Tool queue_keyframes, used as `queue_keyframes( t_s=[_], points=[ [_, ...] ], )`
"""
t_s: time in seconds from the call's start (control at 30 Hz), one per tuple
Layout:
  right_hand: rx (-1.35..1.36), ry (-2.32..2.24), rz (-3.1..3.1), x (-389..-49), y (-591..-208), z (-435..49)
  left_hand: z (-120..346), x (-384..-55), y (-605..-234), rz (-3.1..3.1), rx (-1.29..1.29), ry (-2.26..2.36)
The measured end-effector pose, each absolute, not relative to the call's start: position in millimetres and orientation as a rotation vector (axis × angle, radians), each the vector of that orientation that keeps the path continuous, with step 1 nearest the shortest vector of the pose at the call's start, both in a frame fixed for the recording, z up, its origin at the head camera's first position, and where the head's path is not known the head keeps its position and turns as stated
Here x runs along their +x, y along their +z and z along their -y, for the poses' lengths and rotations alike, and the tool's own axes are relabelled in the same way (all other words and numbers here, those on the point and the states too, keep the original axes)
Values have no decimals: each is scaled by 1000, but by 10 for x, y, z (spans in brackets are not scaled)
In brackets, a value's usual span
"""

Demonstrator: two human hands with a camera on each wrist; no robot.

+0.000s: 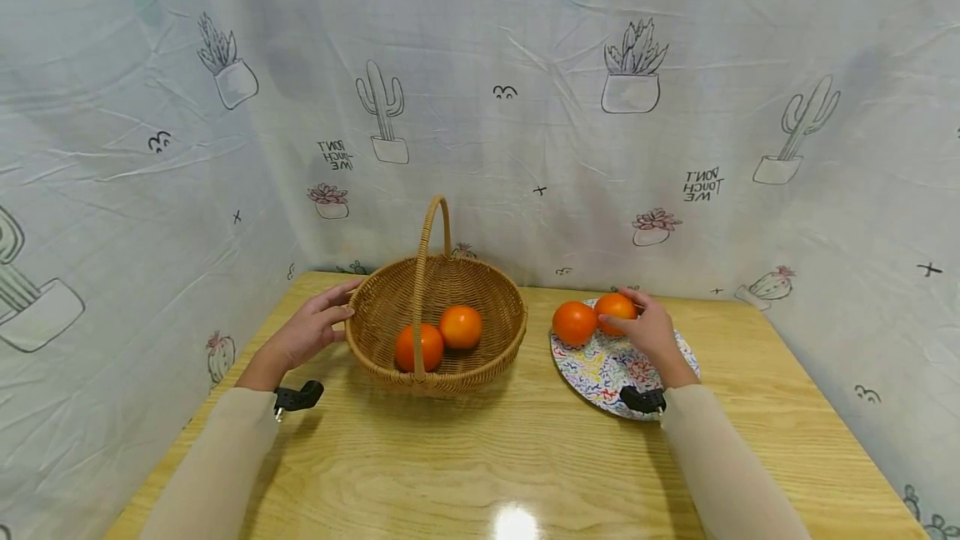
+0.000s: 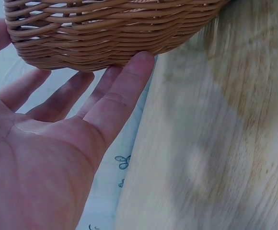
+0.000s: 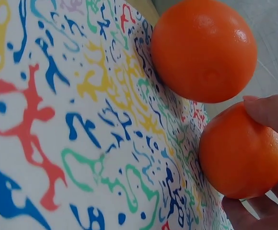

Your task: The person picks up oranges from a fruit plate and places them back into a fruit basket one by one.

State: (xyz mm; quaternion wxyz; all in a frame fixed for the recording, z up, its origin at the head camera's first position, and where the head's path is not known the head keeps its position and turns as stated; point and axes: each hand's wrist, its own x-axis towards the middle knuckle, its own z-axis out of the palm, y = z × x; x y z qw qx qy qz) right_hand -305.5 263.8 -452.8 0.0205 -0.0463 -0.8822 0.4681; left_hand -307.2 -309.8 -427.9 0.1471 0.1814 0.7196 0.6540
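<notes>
My left hand [image 1: 311,332] touches the left side of a wicker basket [image 1: 498,365], with its fingers [image 2: 122,98] extended along the outer weave and the thumb near the rim. Two oranges, a front one [image 1: 429,348] and one behind it [image 1: 461,327], lie inside the basket. Over a round, colourfully patterned plate [image 1: 600,373], my right hand [image 1: 651,330] holds an orange [image 3: 244,151] between thumb and fingers. That orange sits low at the plate's far part. Another orange [image 3: 203,50] rests on the plate right beside it.
The basket's tall arched handle [image 1: 422,273] rises over its middle. Basket and plate stand apart on a wooden table [image 1: 420,465]. A cloth [image 1: 525,140] printed with cacti hangs behind the table and along its sides. Each wrist carries a black camera mount [image 1: 300,396].
</notes>
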Motion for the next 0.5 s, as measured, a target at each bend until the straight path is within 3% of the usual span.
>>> queue_keyframes(
  t_s=[0.5],
  points=[
    [-220,1464,2707,-3019,-4539,-2654,3095,-3059,-4272,-2077,529,1882]
  ],
)
